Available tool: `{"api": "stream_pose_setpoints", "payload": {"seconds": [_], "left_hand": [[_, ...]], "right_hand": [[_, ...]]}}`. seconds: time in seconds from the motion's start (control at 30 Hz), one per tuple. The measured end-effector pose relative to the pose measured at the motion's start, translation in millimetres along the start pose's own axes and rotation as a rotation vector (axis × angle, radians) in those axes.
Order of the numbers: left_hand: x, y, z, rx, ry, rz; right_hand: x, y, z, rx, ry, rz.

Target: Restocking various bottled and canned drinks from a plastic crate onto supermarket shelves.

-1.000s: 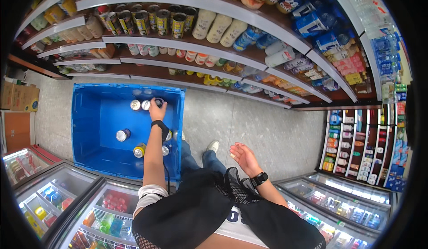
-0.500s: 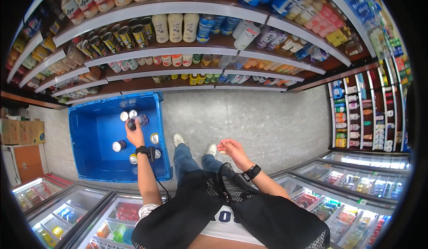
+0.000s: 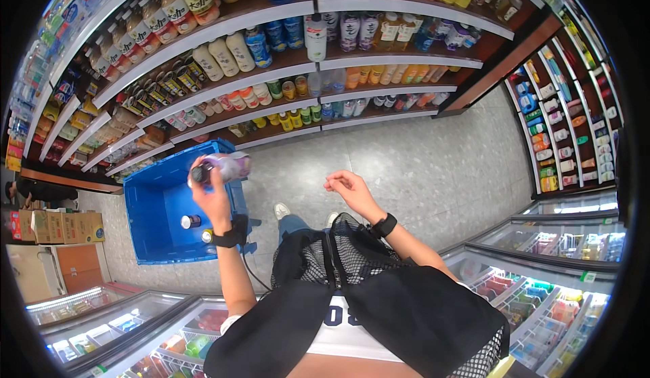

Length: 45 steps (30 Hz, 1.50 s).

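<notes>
My left hand (image 3: 215,198) is closed around the dark-capped end of a bottle with a purple and white label (image 3: 233,166). The bottle is tilted nearly level above the right part of a blue plastic crate (image 3: 145,256), its body pointing right and blurred by motion. Inside the crate lies a dark can with a pale end (image 3: 191,222). Beside my left wrist shows part of a yellowish can (image 3: 207,235); my hand and arm hide more of the crate. In front of my body, my right hand (image 3: 349,190) hovers with loosely bent fingers and nothing visible in them.
Ahead runs a shelf (image 3: 399,61) of bottles and cans, with a white bottle (image 3: 315,38) at its front edge. Another stocked shelf (image 3: 565,127) stands at the right. Glass-topped chest coolers (image 3: 542,283) flank me. Cardboard boxes (image 3: 68,227) are at the left; grey floor (image 3: 379,154) lies between.
My left hand has lifted the bottle up out of the crate and tilted it rightward. My view has turned right and toward the shelves. The right hand stays raised with nothing seen in it.
</notes>
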State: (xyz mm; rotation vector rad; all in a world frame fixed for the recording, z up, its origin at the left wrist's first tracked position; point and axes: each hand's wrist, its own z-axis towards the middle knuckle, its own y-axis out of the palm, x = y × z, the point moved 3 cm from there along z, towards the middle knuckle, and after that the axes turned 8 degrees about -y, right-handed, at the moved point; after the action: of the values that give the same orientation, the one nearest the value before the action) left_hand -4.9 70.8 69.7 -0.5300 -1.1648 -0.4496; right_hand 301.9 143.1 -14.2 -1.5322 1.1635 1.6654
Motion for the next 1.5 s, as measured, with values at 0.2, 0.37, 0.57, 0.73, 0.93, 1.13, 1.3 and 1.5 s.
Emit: {"api": "stream_pose_setpoints", "payload": {"seconds": [0.2,0.37,0.57,0.73,0.93,1.13,1.3,1.5], "left_hand": [[28,110,-33,-0.412,-0.028,-0.038],[52,169,-29,-0.675,-0.027,-0.089],[79,224,-11,-0.735,0.048,-0.066],[47,254,9,-0.748,0.313,0.134],[42,328,42,-0.822,0.523,0.137],[39,381,103,-0.804,0.451,0.158],[20,391,100,-0.732,0.305,0.093],[-1,385,100,-0.276,0.319,0.027]], "right_hand": [[-36,-30,13,-0.017,-0.209,-0.436],[-55,-41,18,0.048,-0.317,-0.598],[-79,-63,36,0.179,-0.408,-0.656],[-80,-63,79,0.163,-0.475,-0.785],[-105,-108,174,0.055,-0.525,-1.058],[-123,-129,270,-0.051,-0.614,-1.151],[-119,-142,287,-0.117,-0.672,-1.12],[-124,-153,333,-0.157,-0.673,-1.135]]}}
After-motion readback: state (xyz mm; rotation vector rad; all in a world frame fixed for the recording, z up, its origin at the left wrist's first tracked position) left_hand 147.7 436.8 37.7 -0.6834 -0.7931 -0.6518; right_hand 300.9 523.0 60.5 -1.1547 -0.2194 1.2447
